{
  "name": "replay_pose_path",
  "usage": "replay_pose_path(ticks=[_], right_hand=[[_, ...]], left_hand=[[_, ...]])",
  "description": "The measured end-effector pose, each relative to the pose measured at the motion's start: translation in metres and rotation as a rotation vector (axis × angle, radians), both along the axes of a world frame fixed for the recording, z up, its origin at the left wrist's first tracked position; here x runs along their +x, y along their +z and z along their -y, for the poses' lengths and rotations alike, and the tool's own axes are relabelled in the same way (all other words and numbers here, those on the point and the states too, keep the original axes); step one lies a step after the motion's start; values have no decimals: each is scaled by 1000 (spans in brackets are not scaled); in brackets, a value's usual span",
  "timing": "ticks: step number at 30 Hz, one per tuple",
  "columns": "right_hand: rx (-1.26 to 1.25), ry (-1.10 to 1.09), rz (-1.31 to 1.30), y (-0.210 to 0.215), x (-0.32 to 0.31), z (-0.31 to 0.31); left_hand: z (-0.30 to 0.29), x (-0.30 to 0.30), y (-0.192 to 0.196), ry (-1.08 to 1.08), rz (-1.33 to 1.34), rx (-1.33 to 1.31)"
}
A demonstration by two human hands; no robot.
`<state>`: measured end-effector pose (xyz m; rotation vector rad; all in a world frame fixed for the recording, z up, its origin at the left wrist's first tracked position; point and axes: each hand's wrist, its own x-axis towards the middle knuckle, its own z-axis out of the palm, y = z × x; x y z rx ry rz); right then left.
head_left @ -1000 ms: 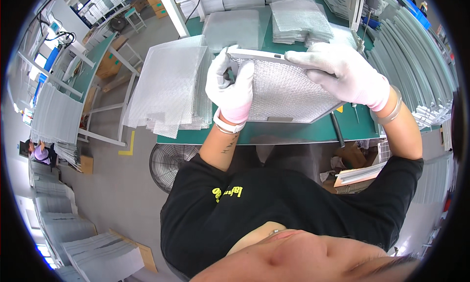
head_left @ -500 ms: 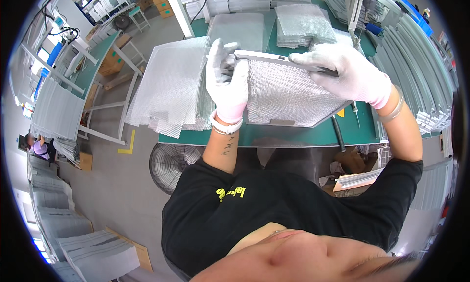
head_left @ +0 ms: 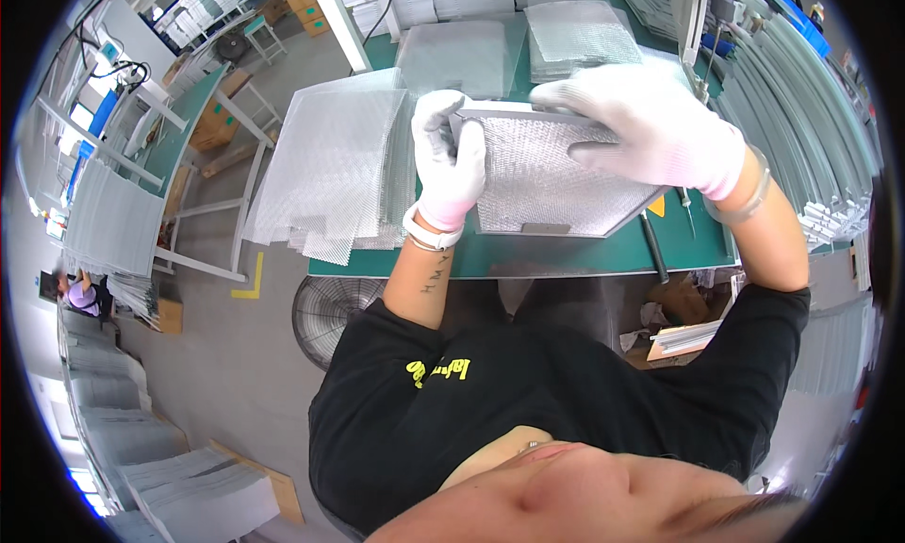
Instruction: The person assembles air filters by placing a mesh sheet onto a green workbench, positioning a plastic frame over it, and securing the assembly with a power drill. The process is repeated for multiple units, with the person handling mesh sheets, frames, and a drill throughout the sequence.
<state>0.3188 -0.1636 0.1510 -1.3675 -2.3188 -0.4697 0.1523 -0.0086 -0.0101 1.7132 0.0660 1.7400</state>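
A metal mesh filter panel [head_left: 533, 185] in a grey frame stands tilted on the green bench in front of me, its lower edge toward my body. My left hand [head_left: 449, 166], in a white glove, grips its upper left corner, thumb at the front; the other fingertips are partly hidden. Over the upper right part is my gloved right hand [head_left: 655, 128], slightly blurred. Its fingers stretch along the top edge and its thumb is parted from them in front of the mesh. The panel's upper right corner is hidden behind this hand.
Loose mesh sheets [head_left: 325, 156] lie left on the green bench [head_left: 556, 258]. Farther back are more sheets [head_left: 452, 57] and a mesh stack [head_left: 580, 39]. A black-handled tool [head_left: 653, 248] and a thin screwdriver [head_left: 688, 213] lie right. Frame strips [head_left: 801, 128] crowd the right side. A floor fan [head_left: 330, 321] stands below.
My right hand has loosened from the panel's top edge, its thumb and fingers spreading apart. The left hand keeps hold of the corner and has shifted slightly down with the panel.
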Motion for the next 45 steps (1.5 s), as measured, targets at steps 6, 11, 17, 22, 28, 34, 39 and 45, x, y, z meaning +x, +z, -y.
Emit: replay_pose_path(ticks=[6,11,17,22,28,34,39,45], right_hand=[[568,-327,-778,-62,59,94],[-64,-960,-249,-291,117,146],[-302,-1108,-604,-304,96,147],[-87,-688,-1568,-275,73,162],[691,-384,-1856,-251,12,152],[56,-309,-1821,-250,-24,131],[664,-287,-1841,-249,-16,129],[416,-663,-1587,-205,29,163]], left_hand=[[-9,5,7,125,-99,54],[-6,28,75,40,-152,240],[63,91,126,-95,-515,1085],[65,131,56,-147,-679,1207],[74,135,40,92,-796,955],[75,131,33,220,-707,995],[75,128,33,187,-759,988],[85,138,22,193,-448,760]])
